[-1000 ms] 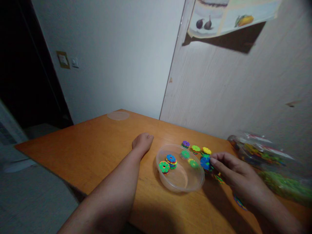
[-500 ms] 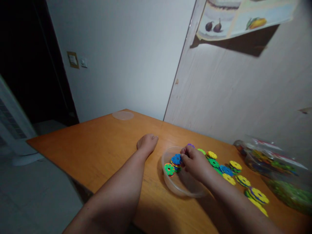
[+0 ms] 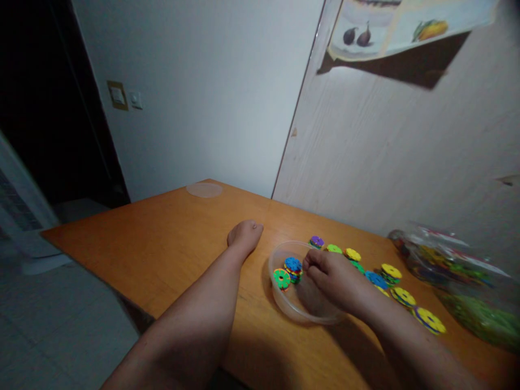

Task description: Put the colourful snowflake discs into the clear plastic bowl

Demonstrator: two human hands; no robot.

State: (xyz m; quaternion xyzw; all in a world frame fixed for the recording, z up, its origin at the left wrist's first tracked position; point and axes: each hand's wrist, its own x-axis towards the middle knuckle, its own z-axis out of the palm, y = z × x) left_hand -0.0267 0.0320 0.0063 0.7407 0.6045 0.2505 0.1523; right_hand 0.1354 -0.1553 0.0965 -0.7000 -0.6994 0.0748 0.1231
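Note:
My left hand (image 3: 246,238) rests on the table as a closed fist, with nothing seen in it. Over the right part of a clear round plastic bowl (image 3: 284,310) is my right hand (image 3: 327,273), fingers curled together and no disc showing between them. Inside the bowl, a stack of notched plastic discs with a blue one (image 3: 293,264) on top stands just left of those fingers, a small gap away. A green disc (image 3: 281,279) leans over an orange one at the bowl's left side. My right hand hides part of the bowl's interior.
Stacks of discs, topped by purple (image 3: 317,241), lime (image 3: 334,248), yellow (image 3: 403,296) and blue (image 3: 376,280), stand right of the bowl. Clear bags (image 3: 450,260) of coloured pieces lie along the wall. A translucent lid (image 3: 204,189) sits at the table's far corner.
My right hand has drawn slightly right, away from the blue-topped stack, which stays in the bowl. The purple-topped stack behind it now shows more fully. My left fist has not moved.

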